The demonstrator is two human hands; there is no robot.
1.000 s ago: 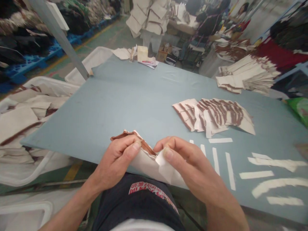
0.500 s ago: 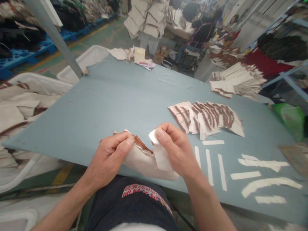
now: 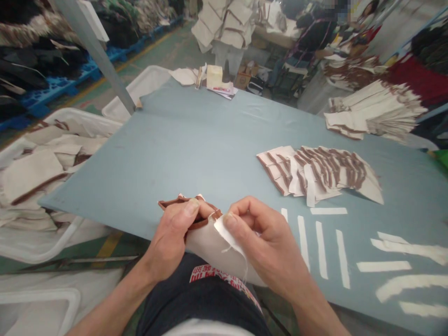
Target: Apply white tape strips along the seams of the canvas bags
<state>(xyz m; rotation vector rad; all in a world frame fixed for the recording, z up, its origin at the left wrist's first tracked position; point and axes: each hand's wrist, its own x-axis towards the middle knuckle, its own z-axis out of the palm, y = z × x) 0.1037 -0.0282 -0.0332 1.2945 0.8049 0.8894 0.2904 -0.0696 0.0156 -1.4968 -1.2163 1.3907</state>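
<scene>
While left fingers (image 3: 182, 218) clasp fabric (image 3: 208, 245), long axis slanting down rightward, right fingers (image 3: 243, 229) pinching white strip (image 3: 224, 233)

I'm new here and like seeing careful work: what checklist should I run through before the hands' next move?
1. Left hand grips the brown-edged cloth: ok.
2. Right hand pinches the white strip: ok.
3. Whole strip free of creases: cannot tell, the right hand covers part of it.
4. Loose thread tidied: not ok, it dangles near the right hand.
5. Spare strips in sight: ok, several lie on the table.
</scene>
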